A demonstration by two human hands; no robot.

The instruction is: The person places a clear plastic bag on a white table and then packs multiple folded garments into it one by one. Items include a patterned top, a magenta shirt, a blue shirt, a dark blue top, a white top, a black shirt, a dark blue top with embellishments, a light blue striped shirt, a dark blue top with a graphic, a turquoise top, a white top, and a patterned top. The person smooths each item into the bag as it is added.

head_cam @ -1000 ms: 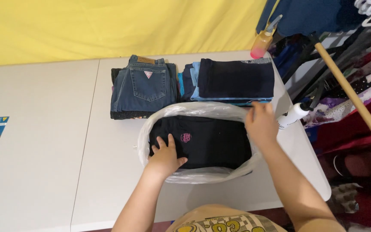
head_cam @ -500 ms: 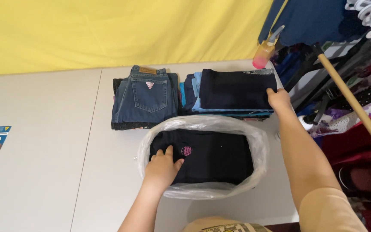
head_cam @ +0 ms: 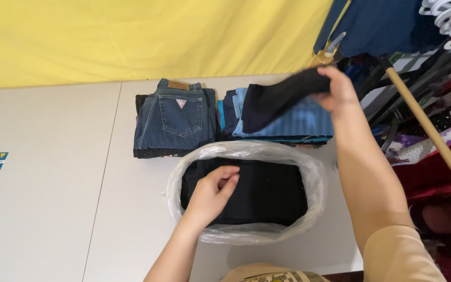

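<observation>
Since half a second ago: right hand has risen off the far stack and now lifts a dark folded garment by its right edge; the garment is blurred. Left hand has hardly shifted.

Near, 6 o'clock: clear plastic bag open on the white tabletop, mouth rolled wide. Black folded clothes lie flat inside. Left hand rests on them at their left side, fingers loosely curled, pressing down, gripping nothing.

Middle, 11 o'clock from the bag: folded blue jeans, back pocket up, just beside the bag rim.

Middle, 1 o'clock: stack of blue clothes, a striped piece now on top. The lifted garment hangs over it, left end drooping toward the stack. Right fingers are pinched shut on its edge.

Far, 2 to 3 o'clock: wooden pole, hanging navy cloth, white hangers. Yellow backdrop at 12.

Judgement: to do this well, keep the fold together, hold the piled clothes flat with the left hand, lower the garment squarely, clear of the rim.
</observation>
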